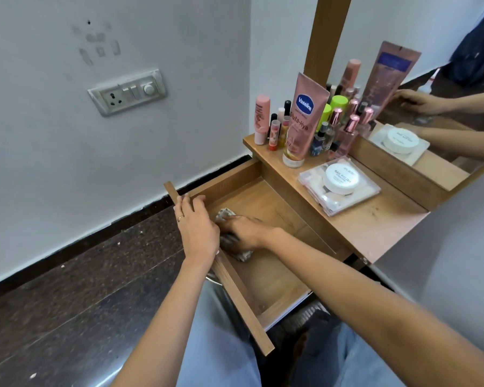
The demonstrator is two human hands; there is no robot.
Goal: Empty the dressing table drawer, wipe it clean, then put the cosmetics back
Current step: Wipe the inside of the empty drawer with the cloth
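Observation:
The wooden drawer (266, 277) is pulled out and holds only a grey patterned cloth (225, 214). My right hand (245, 231) lies inside the drawer, pressing on the cloth near the front panel. My left hand (197, 227) rests on the drawer's front edge, fingers curled over it. The cosmetics stand on the dressing table top (375, 227): a pink Vaseline tube (302, 121), a pink bottle (261, 118), several lip balms, nail polishes and perfume bottles (347, 132), and a white nail polish remover jar (342, 178) on a clear case.
A mirror (436, 107) behind the table reflects the hands and jar. White wall with a switch socket (127, 92) lies to the left. Dark stone floor (76, 303) spreads below, and my knees in light jeans sit under the drawer.

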